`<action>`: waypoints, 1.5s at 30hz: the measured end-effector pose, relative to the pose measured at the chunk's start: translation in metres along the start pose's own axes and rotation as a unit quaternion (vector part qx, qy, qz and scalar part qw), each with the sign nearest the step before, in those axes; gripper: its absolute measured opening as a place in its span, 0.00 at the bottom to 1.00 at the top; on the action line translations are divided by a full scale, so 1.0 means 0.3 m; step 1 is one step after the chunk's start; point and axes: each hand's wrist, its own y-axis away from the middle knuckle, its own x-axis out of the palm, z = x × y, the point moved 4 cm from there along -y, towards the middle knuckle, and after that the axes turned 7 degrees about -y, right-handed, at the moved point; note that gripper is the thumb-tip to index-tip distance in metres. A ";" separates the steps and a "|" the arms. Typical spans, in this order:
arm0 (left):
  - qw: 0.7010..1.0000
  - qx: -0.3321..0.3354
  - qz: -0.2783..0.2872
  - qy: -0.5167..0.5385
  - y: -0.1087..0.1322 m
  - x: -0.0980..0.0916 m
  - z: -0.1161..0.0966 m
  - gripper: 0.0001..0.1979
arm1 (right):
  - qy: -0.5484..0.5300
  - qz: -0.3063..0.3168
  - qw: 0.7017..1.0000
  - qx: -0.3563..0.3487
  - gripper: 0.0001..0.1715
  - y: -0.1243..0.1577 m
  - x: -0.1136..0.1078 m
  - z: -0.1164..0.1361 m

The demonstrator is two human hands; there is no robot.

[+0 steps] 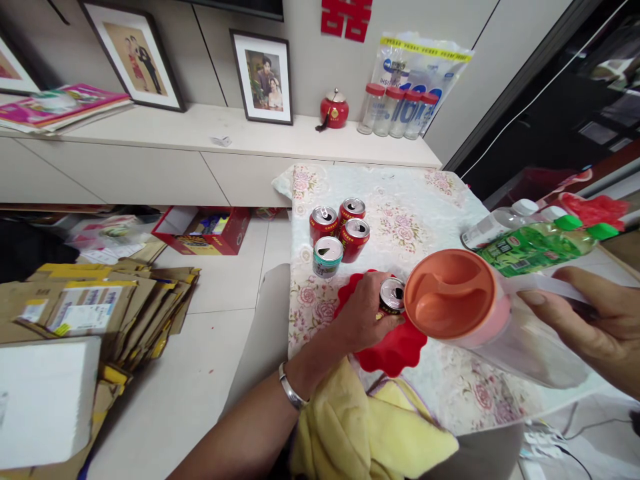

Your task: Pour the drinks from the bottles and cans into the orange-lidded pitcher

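Observation:
My left hand [367, 310] is wrapped round an opened drink can [392, 295] over a red scalloped tray [393, 353]. My right hand [595, 333] grips the handle of a clear plastic pitcher [530, 347] with an orange lid [450, 293]. The pitcher is tipped to the left, its lid edge beside the can's opening; whether liquid flows I cannot tell. Left of the tray stand three red opened cans [356, 233] and a green-rimmed opened can [327, 257]. A yellow cloth [350, 427] lies at the table's near edge, under my left forearm.
Green-labelled plastic bottles [530, 245] lie at the table's right side. Behind the flowered tablecloth [400, 193], a white cabinet [265, 137] carries picture frames, a red pot [334, 110] and red-lidded glass jars [395, 113]. Flattened cardboard [150, 300] and a white foam box [45, 400] sit at left.

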 end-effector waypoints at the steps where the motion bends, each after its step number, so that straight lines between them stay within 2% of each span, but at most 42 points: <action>1: 1.000 0.004 -0.001 0.000 0.000 0.000 -0.001 0.33 | 0.000 0.000 1.000 -0.002 0.26 0.000 -0.002 0.001; 20: 1.000 -0.004 0.001 0.003 0.001 -0.004 -0.007 0.33 | -0.004 -0.001 1.000 0.015 0.26 -0.003 0.005 0.000; 25: 1.000 -0.001 0.009 -0.011 0.003 -0.003 -0.006 0.32 | -0.036 -0.034 0.999 0.008 0.27 -0.001 0.010 -0.026; 31: 1.000 0.011 -0.005 -0.008 0.002 0.000 -0.001 0.32 | -0.053 -0.032 0.998 0.007 0.23 -0.002 0.016 -0.028; 45: 0.999 0.031 -0.016 -0.011 0.005 0.004 0.003 0.32 | -0.031 -0.020 0.999 0.016 0.26 0.000 0.010 -0.026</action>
